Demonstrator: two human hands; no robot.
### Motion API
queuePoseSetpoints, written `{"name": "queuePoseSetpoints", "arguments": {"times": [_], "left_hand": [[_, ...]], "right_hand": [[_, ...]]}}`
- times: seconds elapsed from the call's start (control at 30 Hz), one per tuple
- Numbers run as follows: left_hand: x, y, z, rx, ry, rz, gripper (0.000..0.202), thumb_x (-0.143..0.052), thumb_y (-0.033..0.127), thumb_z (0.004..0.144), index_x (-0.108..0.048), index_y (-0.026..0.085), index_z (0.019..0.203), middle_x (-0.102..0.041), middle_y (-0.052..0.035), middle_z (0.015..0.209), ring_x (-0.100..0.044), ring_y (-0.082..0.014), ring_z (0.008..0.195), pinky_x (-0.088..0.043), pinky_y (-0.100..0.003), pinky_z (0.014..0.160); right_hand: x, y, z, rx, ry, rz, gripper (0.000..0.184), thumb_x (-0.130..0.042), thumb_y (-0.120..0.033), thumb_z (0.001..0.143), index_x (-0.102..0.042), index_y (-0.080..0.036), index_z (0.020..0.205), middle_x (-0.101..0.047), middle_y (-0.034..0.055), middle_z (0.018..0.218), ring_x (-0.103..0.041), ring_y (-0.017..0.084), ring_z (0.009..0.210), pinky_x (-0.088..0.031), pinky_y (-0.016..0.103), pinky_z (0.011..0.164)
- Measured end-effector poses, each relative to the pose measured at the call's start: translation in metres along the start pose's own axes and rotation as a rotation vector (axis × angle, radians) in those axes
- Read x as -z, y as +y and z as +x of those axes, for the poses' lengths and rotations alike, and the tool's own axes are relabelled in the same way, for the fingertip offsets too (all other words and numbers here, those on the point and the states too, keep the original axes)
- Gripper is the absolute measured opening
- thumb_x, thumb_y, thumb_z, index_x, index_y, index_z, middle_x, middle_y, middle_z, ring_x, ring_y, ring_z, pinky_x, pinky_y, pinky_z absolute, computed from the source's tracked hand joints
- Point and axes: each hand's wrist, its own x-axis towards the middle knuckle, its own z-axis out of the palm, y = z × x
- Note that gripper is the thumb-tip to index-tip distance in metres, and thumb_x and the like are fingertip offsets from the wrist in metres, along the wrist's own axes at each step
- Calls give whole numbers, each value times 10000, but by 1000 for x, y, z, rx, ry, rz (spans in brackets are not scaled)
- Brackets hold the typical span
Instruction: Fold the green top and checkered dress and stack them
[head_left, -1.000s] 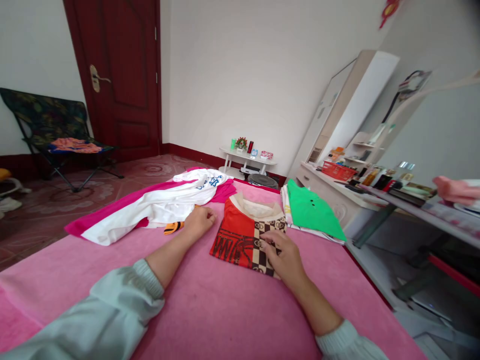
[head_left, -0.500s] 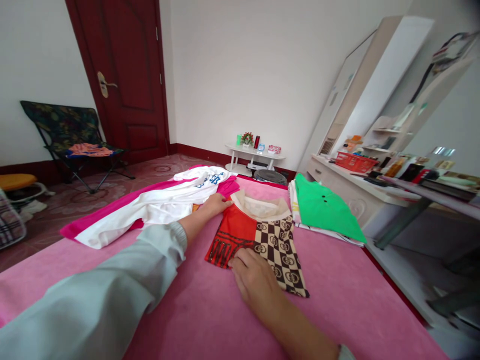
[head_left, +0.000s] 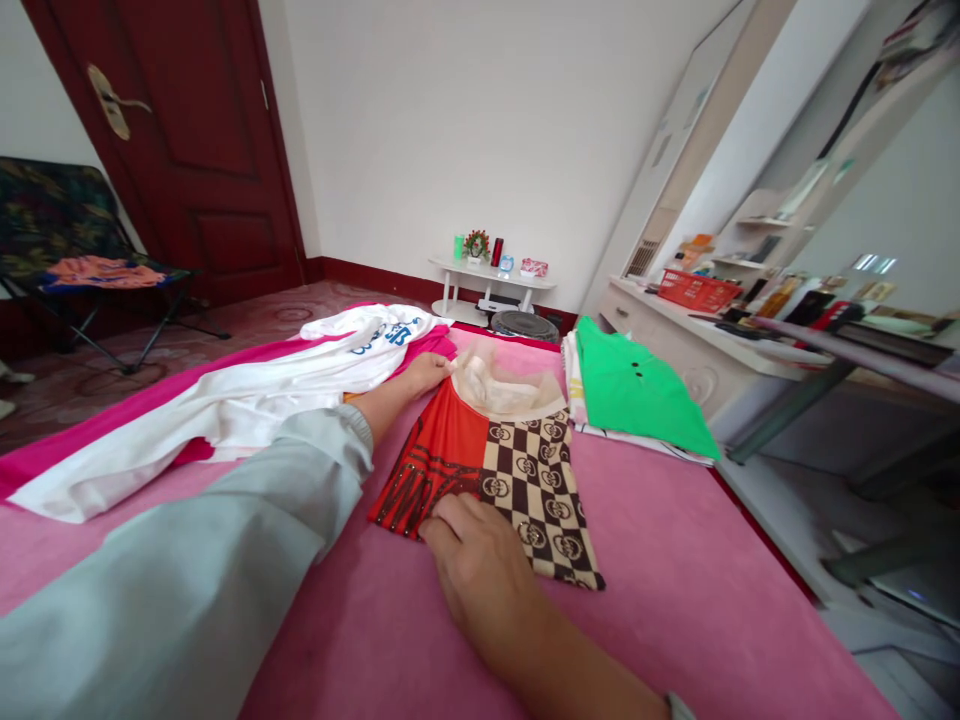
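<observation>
A folded top (head_left: 536,465), red on the left and brown-and-cream checked on the right, lies in front of me with its sheer cream collar at the far end. At its far left shoulder corner, my left hand (head_left: 426,375) pinches the fabric between thumb and fingers. My right hand (head_left: 480,570) rests at the near hem with its fingers curled onto the cloth; the fingertips are partly hidden. To the left, a white long-sleeved garment (head_left: 262,400) with blue lettering is spread over a magenta one (head_left: 82,440).
Folded clothes with a green garment (head_left: 637,395) on top lie at the right on the pink bed cover (head_left: 675,600). Beyond stand a small white table (head_left: 487,277), a vanity (head_left: 637,300) with a red basket (head_left: 697,290), and a camouflage folding chair (head_left: 60,215).
The view has turned slightly to the right and down. Both hands stay on the top, whose sheer collar now looks more raised and rumpled.
</observation>
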Motion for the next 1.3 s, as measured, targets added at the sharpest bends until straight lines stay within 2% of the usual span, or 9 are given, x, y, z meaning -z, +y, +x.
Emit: {"name": "queuePoseSetpoints", "arguments": {"times": [0.2, 0.27, 0.37, 0.53, 0.67, 0.8, 1.0, 1.13, 1.3], "left_hand": [[7, -1, -18, -36, 148, 132, 205, -628, 282, 748, -612, 136, 891, -603, -22, 709, -564, -162, 690, -428, -256, 673], [14, 2, -39, -53, 167, 243, 306, -614, 354, 775, -598, 142, 995, -629, -36, 754, -591, -191, 739, -428, -269, 693], [23, 6, -82, -95, 85, 400, 465, -599, 471, 778, -554, 175, 1135, -669, -50, 841, -625, -218, 811, -433, -275, 702], [34, 14, -153, -136, -49, 642, 755, -712, 481, 642, -452, 224, 1303, -680, -74, 991, -619, -272, 971, -428, -296, 745], [38, 15, -182, -104, -93, 644, 693, -687, 426, 671, -457, 260, 1303, -676, -48, 930, -623, -258, 915, -410, -283, 677], [38, 12, -193, -129, -89, 539, 567, -655, 341, 698, -507, 263, 1239, -627, 11, 759, -613, -206, 758, -373, -258, 593], [35, 10, -197, -72, -102, 357, 523, -612, 220, 685, -476, 210, 1189, -535, 79, 578, -551, -152, 558, -336, -238, 502], [36, 11, -194, 30, -74, 357, 593, -648, 256, 667, -471, 147, 1223, -583, 48, 612, -596, -182, 613, -382, -257, 532], [34, 17, -193, 39, -82, 126, 748, -688, 325, 657, -392, 128, 1315, -675, -14, 769, -660, -225, 736, -485, -312, 652]], "right_hand": [[8, -1, 0, -21, -29, 34, 58, -563, -182, 869, -619, -196, 876, -597, 28, 856, -527, 176, 793, -397, 303, 670], [11, -1, -1, -14, -17, 79, 73, -570, -240, 875, -627, -200, 898, -605, 28, 879, -540, 178, 825, -409, 301, 703], [16, 2, -1, -53, 41, 167, 120, -533, -269, 902, -636, -213, 926, -616, 20, 876, -560, 163, 824, -416, 280, 730], [30, 25, -1, -350, 213, 180, 150, -477, -231, 912, -627, -225, 904, -637, 12, 868, -587, 150, 785, -412, 257, 706], [43, 60, -8, -614, 218, -41, 106, -507, -245, 865, -604, -225, 902, -635, 46, 908, -600, 190, 800, -384, 271, 621], [46, 93, -18, -777, 48, -161, 192, -561, -293, 809, -596, -187, 965, -637, 120, 986, -617, 241, 849, -378, 287, 601], [45, 127, -30, -932, -63, 84, 148, -567, -176, 716, -570, -178, 864, -687, 65, 828, -643, 201, 783, -416, 254, 614], [49, 127, -29, -978, -110, 52, 141, -573, -287, 733, -583, -182, 826, -695, 92, 891, -649, 247, 855, -447, 297, 668], [53, 115, -24, -990, -136, 43, 442, -609, -441, 723, -561, -194, 1086, -682, 111, 1050, -632, 301, 977, -462, 376, 757]]}}
